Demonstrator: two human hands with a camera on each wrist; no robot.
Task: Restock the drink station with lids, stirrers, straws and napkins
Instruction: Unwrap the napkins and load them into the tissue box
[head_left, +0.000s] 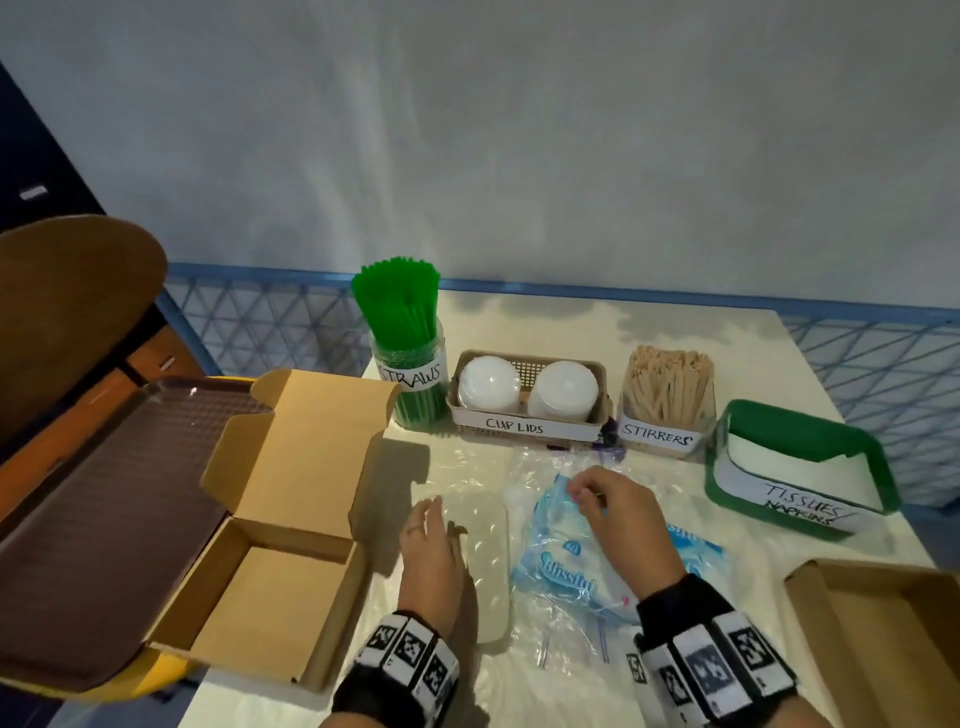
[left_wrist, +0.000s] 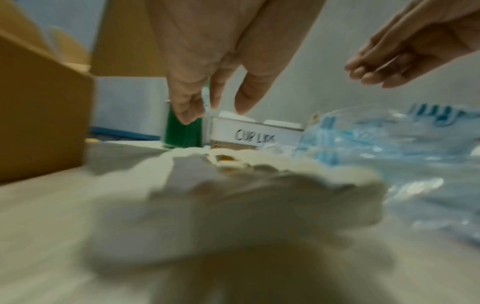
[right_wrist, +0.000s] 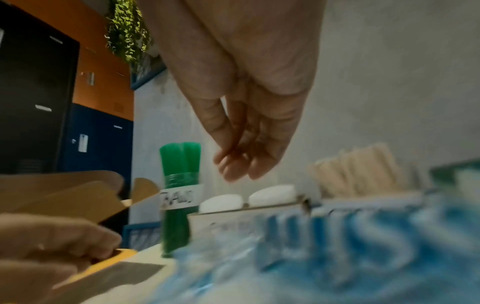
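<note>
Along the back of the table stand a jar of green straws (head_left: 410, 353), a basket of white cup lids (head_left: 527, 395), a tub of wooden stirrers (head_left: 667, 400) and a green napkin tray (head_left: 800, 462) with white tissues in it. A crumpled blue-printed tissue wrapper (head_left: 587, 545) lies on clear plastic bags (head_left: 467, 488) in front of them. My left hand (head_left: 436, 506) hovers over the clear plastic with relaxed fingers (left_wrist: 187, 115), holding nothing. My right hand (head_left: 579, 491) hangs just above the blue wrapper (right_wrist: 337, 246), its fingertips (right_wrist: 236, 166) bunched together and nothing visible between them.
An open empty cardboard box (head_left: 270, 561) sits at the table's left, with a brown serving tray (head_left: 104, 509) beside it. A second cardboard box (head_left: 883, 639) lies at the near right corner. A wooden chair back (head_left: 78, 291) stands far left. A blue mesh rail (head_left: 883, 364) runs behind the table.
</note>
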